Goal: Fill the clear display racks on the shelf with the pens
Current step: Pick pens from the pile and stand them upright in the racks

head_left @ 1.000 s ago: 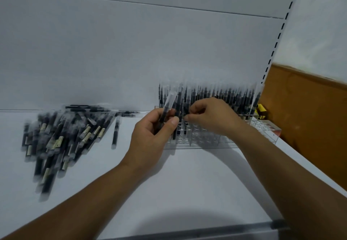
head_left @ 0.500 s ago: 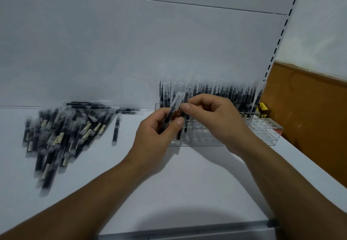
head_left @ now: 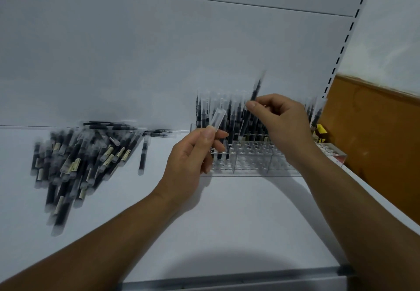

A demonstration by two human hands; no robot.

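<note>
Two pens held: left hand (head_left: 188,161) pinches clear-capped pen (head_left: 217,119); right hand (head_left: 284,122) pinches black pen (head_left: 255,91) above rack (head_left: 250,162); beige labels (head_left: 76,165) illegible.

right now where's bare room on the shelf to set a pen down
Bare shelf in front of the rack, down to the front edge; a narrower strip between the lone pen and the left hand. Crowded: the pen pile, the rack's back rows.

Bare forearms reach forward. Left hand (head_left: 193,154) pinches a pen (head_left: 217,119); right hand (head_left: 281,122), just beside and higher, pinches a second pen (head_left: 255,91).
</note>
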